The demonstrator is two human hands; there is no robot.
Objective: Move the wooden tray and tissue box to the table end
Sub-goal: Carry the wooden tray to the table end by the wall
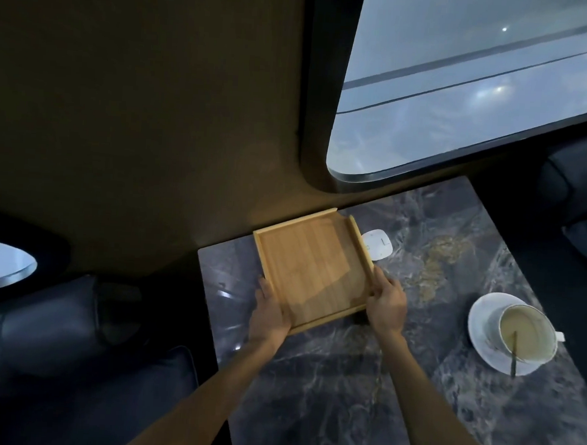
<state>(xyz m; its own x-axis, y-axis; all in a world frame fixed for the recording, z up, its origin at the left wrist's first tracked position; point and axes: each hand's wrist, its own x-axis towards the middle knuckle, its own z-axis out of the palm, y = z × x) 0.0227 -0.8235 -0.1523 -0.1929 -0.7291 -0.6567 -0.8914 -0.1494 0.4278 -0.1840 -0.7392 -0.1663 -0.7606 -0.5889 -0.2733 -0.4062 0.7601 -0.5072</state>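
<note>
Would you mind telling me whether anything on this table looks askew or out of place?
The wooden tray sits skewed to the table edges, held by the left hand and right hand. Its far right edge overlaps a small white object. No tissue box is visible.

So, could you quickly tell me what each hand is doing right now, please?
Left hand: closed on the left edge of the wooden tray.
Right hand: closed on the tray's right edge.
</note>
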